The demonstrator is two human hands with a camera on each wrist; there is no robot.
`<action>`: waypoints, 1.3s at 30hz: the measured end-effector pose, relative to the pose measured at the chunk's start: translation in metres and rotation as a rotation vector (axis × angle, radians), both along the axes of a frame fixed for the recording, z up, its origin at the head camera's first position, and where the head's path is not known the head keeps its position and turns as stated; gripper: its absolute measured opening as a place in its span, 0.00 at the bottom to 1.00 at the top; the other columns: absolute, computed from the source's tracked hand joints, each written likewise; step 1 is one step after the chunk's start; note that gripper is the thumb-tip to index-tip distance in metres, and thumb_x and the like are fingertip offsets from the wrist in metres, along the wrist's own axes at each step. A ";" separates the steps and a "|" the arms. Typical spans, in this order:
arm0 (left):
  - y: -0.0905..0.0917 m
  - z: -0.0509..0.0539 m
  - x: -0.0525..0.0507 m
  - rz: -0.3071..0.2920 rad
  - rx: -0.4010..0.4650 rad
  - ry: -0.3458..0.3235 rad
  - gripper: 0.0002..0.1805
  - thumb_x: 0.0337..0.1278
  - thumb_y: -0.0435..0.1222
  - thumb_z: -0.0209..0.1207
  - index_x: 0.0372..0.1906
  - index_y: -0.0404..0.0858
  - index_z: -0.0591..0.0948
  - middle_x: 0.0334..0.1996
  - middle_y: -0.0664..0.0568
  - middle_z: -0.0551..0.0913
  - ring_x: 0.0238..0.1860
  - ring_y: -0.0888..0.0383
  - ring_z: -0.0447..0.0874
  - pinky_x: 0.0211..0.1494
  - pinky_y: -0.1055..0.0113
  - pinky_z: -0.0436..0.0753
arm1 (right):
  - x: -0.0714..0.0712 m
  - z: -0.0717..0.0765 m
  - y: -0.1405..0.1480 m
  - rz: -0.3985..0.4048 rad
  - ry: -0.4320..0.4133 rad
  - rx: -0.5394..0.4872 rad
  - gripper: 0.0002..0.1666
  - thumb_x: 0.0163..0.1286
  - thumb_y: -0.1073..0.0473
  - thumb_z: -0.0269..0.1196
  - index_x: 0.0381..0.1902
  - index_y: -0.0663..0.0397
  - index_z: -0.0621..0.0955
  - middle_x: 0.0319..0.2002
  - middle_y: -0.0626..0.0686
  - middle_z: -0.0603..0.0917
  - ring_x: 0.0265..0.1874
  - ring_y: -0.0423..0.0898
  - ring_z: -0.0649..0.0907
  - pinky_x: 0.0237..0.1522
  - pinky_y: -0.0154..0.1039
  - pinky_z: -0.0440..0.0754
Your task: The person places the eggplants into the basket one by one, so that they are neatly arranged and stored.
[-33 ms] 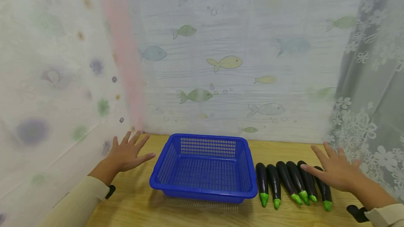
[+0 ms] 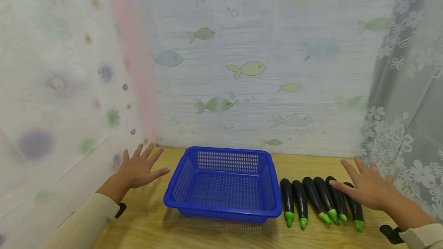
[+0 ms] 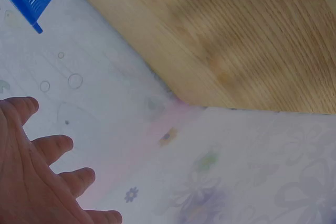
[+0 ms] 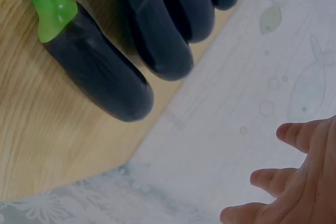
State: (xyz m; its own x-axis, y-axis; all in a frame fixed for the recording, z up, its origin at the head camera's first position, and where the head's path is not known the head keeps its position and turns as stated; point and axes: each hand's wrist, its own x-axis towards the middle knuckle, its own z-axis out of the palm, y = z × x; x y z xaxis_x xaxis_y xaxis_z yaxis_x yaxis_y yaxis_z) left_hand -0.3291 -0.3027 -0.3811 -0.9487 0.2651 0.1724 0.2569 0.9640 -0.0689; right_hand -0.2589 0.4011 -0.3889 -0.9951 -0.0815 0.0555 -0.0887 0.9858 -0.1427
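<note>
A blue plastic basket (image 2: 223, 211) with slotted walls sits on the table, and nothing lies in it. To its right, several dark purple eggplants (image 2: 287, 199) with bright green caps lie side by side in a row. My left hand (image 2: 138, 170) hovers left of the basket, fingers spread, holding nothing. Spread above the right end of the row is my right hand (image 2: 372, 187), also holding nothing; its thumb overlaps the eggplants in the head view. In the right wrist view, the rightmost eggplant (image 4: 100, 72) lies apart from the right hand's fingers (image 4: 275, 182).
The light wooden table (image 2: 138, 222) meets a white curtain (image 2: 249, 99) printed with fish at the back. A flowered curtain (image 2: 69, 107) hangs on the left, a lace-patterned one (image 2: 398, 137) on the right. Dark bands circle both wrists.
</note>
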 end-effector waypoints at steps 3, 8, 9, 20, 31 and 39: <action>0.000 0.000 0.001 0.000 0.005 -0.006 0.53 0.62 0.77 0.39 0.84 0.50 0.57 0.82 0.36 0.54 0.79 0.24 0.47 0.67 0.14 0.41 | 0.000 0.000 -0.001 0.001 -0.003 0.000 0.59 0.72 0.22 0.49 0.84 0.55 0.49 0.76 0.83 0.42 0.64 0.96 0.42 0.44 0.95 0.34; 0.001 0.000 0.003 -0.003 0.013 -0.012 0.53 0.62 0.77 0.39 0.84 0.50 0.56 0.82 0.35 0.53 0.79 0.24 0.47 0.67 0.14 0.41 | 0.002 -0.001 -0.003 0.007 -0.004 -0.005 0.58 0.73 0.23 0.49 0.83 0.56 0.50 0.76 0.83 0.41 0.64 0.96 0.42 0.44 0.95 0.34; 0.001 -0.001 0.003 -0.004 0.016 -0.013 0.53 0.62 0.77 0.39 0.84 0.50 0.56 0.82 0.36 0.53 0.79 0.24 0.47 0.67 0.14 0.41 | 0.002 -0.001 -0.003 0.008 -0.004 -0.005 0.58 0.73 0.23 0.48 0.83 0.56 0.50 0.76 0.83 0.41 0.64 0.96 0.42 0.45 0.95 0.34; 0.004 -0.008 0.003 -0.020 0.058 0.005 0.51 0.65 0.75 0.41 0.83 0.48 0.59 0.81 0.37 0.57 0.78 0.25 0.53 0.66 0.15 0.47 | -0.003 -0.004 0.001 0.014 -0.001 -0.034 0.58 0.74 0.25 0.50 0.79 0.68 0.58 0.74 0.87 0.46 0.63 0.96 0.48 0.45 0.95 0.41; 0.008 -0.017 -0.001 -0.132 0.279 -0.018 0.50 0.68 0.68 0.49 0.81 0.38 0.61 0.77 0.36 0.66 0.74 0.27 0.61 0.69 0.27 0.65 | -0.011 -0.008 0.010 0.046 -0.001 -0.077 0.57 0.77 0.31 0.51 0.72 0.83 0.59 0.66 0.91 0.56 0.62 0.89 0.61 0.50 0.80 0.69; 0.019 -0.023 -0.009 -0.093 0.395 -0.064 0.52 0.65 0.70 0.52 0.81 0.38 0.62 0.75 0.37 0.69 0.69 0.33 0.74 0.66 0.33 0.74 | -0.015 -0.014 0.022 0.036 -0.008 -0.086 0.57 0.77 0.31 0.52 0.69 0.86 0.61 0.62 0.89 0.67 0.58 0.86 0.69 0.46 0.74 0.75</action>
